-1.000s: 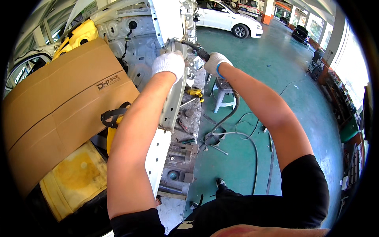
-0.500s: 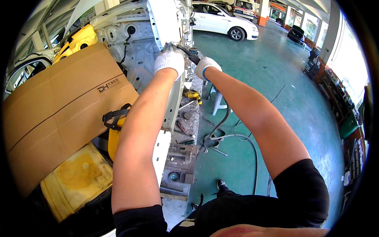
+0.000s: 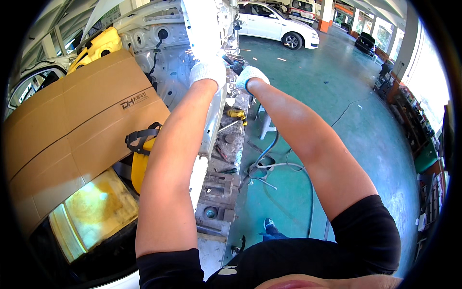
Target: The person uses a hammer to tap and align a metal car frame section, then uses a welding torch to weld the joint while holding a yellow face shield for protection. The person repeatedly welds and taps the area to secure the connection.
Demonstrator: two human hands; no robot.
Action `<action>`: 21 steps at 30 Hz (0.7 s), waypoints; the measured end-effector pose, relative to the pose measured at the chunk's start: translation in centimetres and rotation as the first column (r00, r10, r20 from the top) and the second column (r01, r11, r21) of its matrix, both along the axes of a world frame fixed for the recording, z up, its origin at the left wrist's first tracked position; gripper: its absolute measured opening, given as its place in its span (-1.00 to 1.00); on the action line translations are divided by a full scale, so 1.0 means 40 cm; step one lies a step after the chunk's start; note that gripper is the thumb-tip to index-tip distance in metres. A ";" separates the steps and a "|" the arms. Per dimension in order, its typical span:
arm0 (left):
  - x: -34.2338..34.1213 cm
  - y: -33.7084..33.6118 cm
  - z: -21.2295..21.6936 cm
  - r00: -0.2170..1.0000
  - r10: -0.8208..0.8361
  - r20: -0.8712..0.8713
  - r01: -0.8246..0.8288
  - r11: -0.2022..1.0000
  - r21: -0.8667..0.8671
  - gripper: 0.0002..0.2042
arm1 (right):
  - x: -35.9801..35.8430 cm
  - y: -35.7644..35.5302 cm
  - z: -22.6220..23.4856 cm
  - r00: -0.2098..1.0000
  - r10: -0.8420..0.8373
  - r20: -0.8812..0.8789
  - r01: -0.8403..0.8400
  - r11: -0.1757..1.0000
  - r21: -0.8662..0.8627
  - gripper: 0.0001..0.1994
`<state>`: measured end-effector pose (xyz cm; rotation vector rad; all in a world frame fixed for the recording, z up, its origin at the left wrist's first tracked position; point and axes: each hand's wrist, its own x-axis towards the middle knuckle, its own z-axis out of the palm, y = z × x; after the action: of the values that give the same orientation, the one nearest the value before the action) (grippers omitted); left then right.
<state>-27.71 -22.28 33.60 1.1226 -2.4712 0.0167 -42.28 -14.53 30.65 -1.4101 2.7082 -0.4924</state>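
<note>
White-painted pillar (image 3: 208, 33) of a stripped car body shell (image 3: 166, 62) rises at the top centre of the view, and both gloved hands now work at it. Over the last second the arms have stretched further up and forward, so the hands sit higher and closer together than before.

Largest in view, a sheet of brown cardboard (image 3: 72, 130) leans across the left side, with a yellow-tinted panel (image 3: 91, 212) below it. The green workshop floor (image 3: 346, 120) fills the right, carrying a white car (image 3: 276, 26) at the far top and a loose loop of grey hose (image 3: 279, 166) near the person's feet. Between the arms runs a cluttered worktop (image 3: 219, 192) strewn with metal clamps and parts. A yellow mask with black straps (image 3: 139, 154) hangs just left of the left forearm, and a yellow-handled tool (image 3: 237, 114) lies on the worktop below the right wrist.

The left hand (image 3: 208, 72), in a white glove, is closed against the pillar's edge, apparently gripping or bracing it. The right hand (image 3: 250, 75), gloved likewise, is curled just beside it around a dark tool (image 3: 234, 60); how firmly it grips cannot be told, since the fingers are turned away. The dark tool, earlier held out in plain view to the right of the pillar, has come in against the metal, which suggests the work has passed from approach to contact.
</note>
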 end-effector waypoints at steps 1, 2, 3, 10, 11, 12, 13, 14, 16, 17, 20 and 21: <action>-0.001 -0.002 -0.001 0.998 -0.015 0.054 0.016 1.000 -0.011 -0.62 | 0.008 0.006 0.002 1.000 0.001 -0.003 -0.001 1.000 -0.006 -0.54; -0.006 -0.014 -0.003 1.000 -0.004 0.022 0.004 1.000 -0.006 -0.63 | 0.023 0.015 0.013 1.000 0.006 -0.007 -0.006 1.000 -0.016 -0.53; -0.013 -0.027 -0.006 1.000 0.007 -0.010 -0.007 1.000 -0.001 -0.63 | 0.033 0.020 0.019 1.000 0.011 -0.012 -0.012 1.000 -0.026 -0.52; -0.012 0.039 0.032 0.994 -0.004 0.105 0.006 1.000 -0.011 -0.60 | -0.101 0.126 -0.139 0.978 -0.023 0.206 0.069 0.974 -0.216 -0.57; 0.036 0.025 0.022 0.987 0.037 0.157 -0.034 0.999 -0.025 -0.60 | -0.017 0.213 -0.193 0.896 0.039 0.441 0.154 0.907 -0.391 -0.57; 0.018 0.062 0.040 0.991 0.001 0.135 0.004 0.999 -0.041 -0.60 | -0.108 0.272 -0.332 0.916 0.045 0.399 0.183 0.838 -0.514 -0.64; 0.023 0.061 0.038 0.988 0.011 0.155 -0.006 0.999 -0.036 -0.60 | -0.105 0.354 -0.415 0.844 0.063 0.532 0.272 0.805 -0.527 -0.66; 0.033 0.059 0.037 0.984 0.024 0.178 -0.019 0.999 -0.031 -0.60 | -0.084 0.447 -0.491 0.747 0.055 0.662 0.378 0.784 -0.492 -0.68; 0.008 0.076 0.036 0.981 0.054 0.185 -0.050 0.998 -0.024 -0.62 | -0.077 0.626 -0.641 0.542 -0.006 0.840 0.592 0.712 -0.377 -0.72; -0.002 0.083 0.041 0.980 0.046 0.195 -0.046 0.999 -0.005 -0.62 | -0.074 0.700 -0.706 0.439 -0.038 0.898 0.684 0.662 -0.307 -0.73; 0.002 0.081 0.052 0.975 0.057 0.214 -0.051 0.998 -0.035 -0.62 | -0.082 0.830 -0.896 0.220 -0.096 0.971 0.843 0.519 -0.140 -0.77; 0.002 0.082 0.045 0.974 0.063 0.216 -0.056 0.998 -0.040 -0.62 | -0.082 0.851 -0.923 0.165 -0.122 0.979 0.873 0.479 -0.087 -0.76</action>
<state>-27.64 -19.00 35.39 1.2391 -2.6147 0.2092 -45.57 19.52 -6.26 0.2433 1.8689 -1.8080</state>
